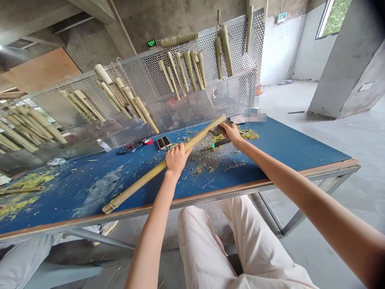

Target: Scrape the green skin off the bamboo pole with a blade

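Note:
A long bamboo pole (144, 178) lies slanted across the blue table (285, 148), its near end at the front edge and its far end by the mesh panel. My left hand (177, 157) is wrapped round the pole near its middle. My right hand (230, 132) grips a flat dark blade (219, 128) pressed against the pole's far end. A green-handled tool (218, 143) lies on the table just below that hand, among yellow-green bamboo shavings (207, 160).
A perforated metal panel (234, 80) with several hanging bamboo pieces stands behind the table. A phone (164, 142), red-handled scissors (135, 145), a small bottle (104, 145) and another bamboo stick (21, 190) lie on the table. Another person's light trousers (21, 257) show at lower left.

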Available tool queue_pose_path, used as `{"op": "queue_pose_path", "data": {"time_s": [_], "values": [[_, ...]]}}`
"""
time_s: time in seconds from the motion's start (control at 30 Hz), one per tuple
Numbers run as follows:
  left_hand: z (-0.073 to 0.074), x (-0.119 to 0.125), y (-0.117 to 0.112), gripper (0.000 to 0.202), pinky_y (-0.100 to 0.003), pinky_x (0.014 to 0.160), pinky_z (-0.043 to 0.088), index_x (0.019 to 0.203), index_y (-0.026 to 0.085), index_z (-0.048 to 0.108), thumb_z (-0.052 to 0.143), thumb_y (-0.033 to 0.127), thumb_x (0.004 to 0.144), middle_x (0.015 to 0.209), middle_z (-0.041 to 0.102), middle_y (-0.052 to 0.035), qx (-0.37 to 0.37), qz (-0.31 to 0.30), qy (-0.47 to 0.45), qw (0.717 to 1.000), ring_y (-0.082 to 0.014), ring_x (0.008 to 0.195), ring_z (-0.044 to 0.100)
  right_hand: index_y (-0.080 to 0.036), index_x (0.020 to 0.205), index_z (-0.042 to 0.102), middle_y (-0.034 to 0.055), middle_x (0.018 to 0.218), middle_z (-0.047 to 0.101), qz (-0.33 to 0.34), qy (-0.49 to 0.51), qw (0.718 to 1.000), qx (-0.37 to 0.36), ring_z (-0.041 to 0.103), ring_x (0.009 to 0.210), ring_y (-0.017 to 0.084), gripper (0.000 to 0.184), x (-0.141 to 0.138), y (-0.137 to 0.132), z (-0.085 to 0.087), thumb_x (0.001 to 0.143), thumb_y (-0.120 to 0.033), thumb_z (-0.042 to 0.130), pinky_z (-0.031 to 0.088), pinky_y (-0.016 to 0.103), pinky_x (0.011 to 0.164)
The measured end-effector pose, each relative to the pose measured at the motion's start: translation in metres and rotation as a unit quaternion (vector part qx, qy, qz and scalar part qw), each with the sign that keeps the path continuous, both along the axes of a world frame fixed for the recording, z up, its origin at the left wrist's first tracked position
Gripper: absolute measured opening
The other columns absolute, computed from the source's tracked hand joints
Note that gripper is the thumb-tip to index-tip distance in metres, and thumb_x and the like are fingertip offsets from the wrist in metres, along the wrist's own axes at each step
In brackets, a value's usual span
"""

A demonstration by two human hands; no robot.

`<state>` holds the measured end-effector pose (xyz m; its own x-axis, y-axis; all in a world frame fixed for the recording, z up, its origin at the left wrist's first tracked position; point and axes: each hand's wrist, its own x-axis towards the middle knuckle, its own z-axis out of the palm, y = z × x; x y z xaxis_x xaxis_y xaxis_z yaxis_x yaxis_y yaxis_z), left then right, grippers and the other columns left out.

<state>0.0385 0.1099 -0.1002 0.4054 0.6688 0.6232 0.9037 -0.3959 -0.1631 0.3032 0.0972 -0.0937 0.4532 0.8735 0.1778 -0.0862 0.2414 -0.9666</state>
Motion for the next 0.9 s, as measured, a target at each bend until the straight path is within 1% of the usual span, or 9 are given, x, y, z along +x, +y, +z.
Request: {"op": "queue_pose_path", "data": {"time_s": [0.2, 0.27, 0.37, 0.4, 0.53, 0.57, 0.73, 0.8, 0.9], "values": [[-0.005, -0.002, 0.004, 0.052, -0.035, 0.072, 0.045, 0.096, 0.016, 0.067, 0.044, 0.063, 0.100, 0.090, 0.075, -0.0179, 0.009, -0.021, -0.001, 1.000, -0.0304, 0.086, 0.072, -0.023, 0.064, 0.041, -0.0016, 0.048, 0.043, 0.077, -0.075, 0.994, -0.032, 0.037, 0.043, 0.010, 0.035, -0.008, 0.000, -0.004, 0.095, -0.024, 0.058, 0.028, 0.023, 0.039], [-0.006, -0.001, 0.004, 0.052, -0.035, 0.071, 0.044, 0.095, 0.015, 0.066, 0.044, 0.062, 0.100, 0.090, 0.075, -0.0180, 0.015, -0.019, 0.008, 1.000, -0.0302, 0.085, 0.072, -0.023, 0.066, 0.041, -0.0022, 0.048, 0.042, 0.059, -0.072, 0.995, -0.031, 0.038, 0.043, 0.011, 0.034, -0.008, 0.002, -0.005, 0.093, -0.025, 0.061, 0.029, 0.023, 0.038], [-0.007, -0.001, 0.004, 0.050, -0.035, 0.071, 0.044, 0.094, 0.016, 0.066, 0.046, 0.061, 0.100, 0.091, 0.075, -0.0175, 0.024, -0.022, 0.013, 0.999, -0.0297, 0.084, 0.072, -0.023, 0.067, 0.038, -0.0037, 0.045, 0.039, 0.003, -0.052, 0.998, -0.019, 0.035, 0.042, 0.010, 0.034, -0.005, 0.005, -0.007, 0.094, -0.026, 0.058, 0.028, 0.022, 0.038], [-0.007, -0.002, 0.004, 0.050, -0.035, 0.071, 0.044, 0.094, 0.016, 0.066, 0.046, 0.061, 0.100, 0.090, 0.075, -0.0172, 0.026, -0.024, 0.013, 0.999, -0.0296, 0.083, 0.072, -0.023, 0.067, 0.038, -0.0039, 0.044, 0.038, 0.001, -0.051, 0.999, -0.016, 0.034, 0.042, 0.009, 0.034, -0.004, 0.005, -0.007, 0.095, -0.026, 0.058, 0.028, 0.022, 0.038], [-0.008, -0.003, 0.006, 0.048, -0.035, 0.071, 0.043, 0.092, 0.017, 0.066, 0.049, 0.062, 0.098, 0.086, 0.075, -0.0162, 0.023, -0.028, 0.006, 0.999, -0.0298, 0.082, 0.072, -0.023, 0.068, 0.039, -0.0040, 0.045, 0.040, 0.074, -0.068, 0.995, -0.024, 0.036, 0.040, 0.008, 0.035, -0.007, 0.003, -0.008, 0.093, -0.027, 0.063, 0.029, 0.021, 0.037], [-0.009, -0.003, 0.006, 0.048, -0.035, 0.070, 0.043, 0.092, 0.017, 0.066, 0.050, 0.062, 0.098, 0.085, 0.075, -0.0160, 0.024, -0.029, 0.003, 0.999, -0.0296, 0.081, 0.071, -0.023, 0.068, 0.039, -0.0037, 0.045, 0.041, 0.080, -0.068, 0.994, -0.029, 0.037, 0.041, 0.008, 0.034, -0.008, 0.003, -0.007, 0.093, -0.026, 0.062, 0.029, 0.021, 0.037], [-0.012, -0.001, 0.008, 0.048, -0.035, 0.070, 0.043, 0.091, 0.017, 0.065, 0.050, 0.062, 0.098, 0.083, 0.075, -0.0157, 0.036, -0.045, -0.010, 0.998, -0.0297, 0.082, 0.072, -0.023, 0.066, 0.037, -0.0051, 0.045, 0.036, -0.017, -0.029, 0.999, -0.009, 0.033, 0.041, 0.007, 0.034, -0.008, 0.005, -0.009, 0.094, -0.019, 0.056, 0.029, 0.020, 0.037], [-0.013, -0.002, 0.009, 0.049, -0.035, 0.069, 0.043, 0.090, 0.017, 0.065, 0.048, 0.062, 0.099, 0.083, 0.074, -0.0160, 0.038, -0.051, -0.012, 0.998, -0.0299, 0.080, 0.071, -0.023, 0.066, 0.038, -0.0047, 0.045, 0.037, 0.008, -0.036, 0.999, -0.009, 0.034, 0.041, 0.008, 0.034, -0.010, 0.006, -0.012, 0.093, -0.022, 0.058, 0.030, 0.020, 0.037], [-0.013, -0.004, 0.010, 0.049, -0.035, 0.068, 0.043, 0.089, 0.017, 0.064, 0.049, 0.063, 0.098, 0.082, 0.074, -0.0159, 0.037, -0.051, -0.013, 0.998, -0.0301, 0.079, 0.071, -0.023, 0.065, 0.041, -0.0032, 0.046, 0.041, 0.098, -0.075, 0.992, -0.023, 0.037, 0.041, 0.009, 0.037, -0.015, 0.007, -0.014, 0.092, -0.028, 0.065, 0.029, 0.020, 0.036]]}}
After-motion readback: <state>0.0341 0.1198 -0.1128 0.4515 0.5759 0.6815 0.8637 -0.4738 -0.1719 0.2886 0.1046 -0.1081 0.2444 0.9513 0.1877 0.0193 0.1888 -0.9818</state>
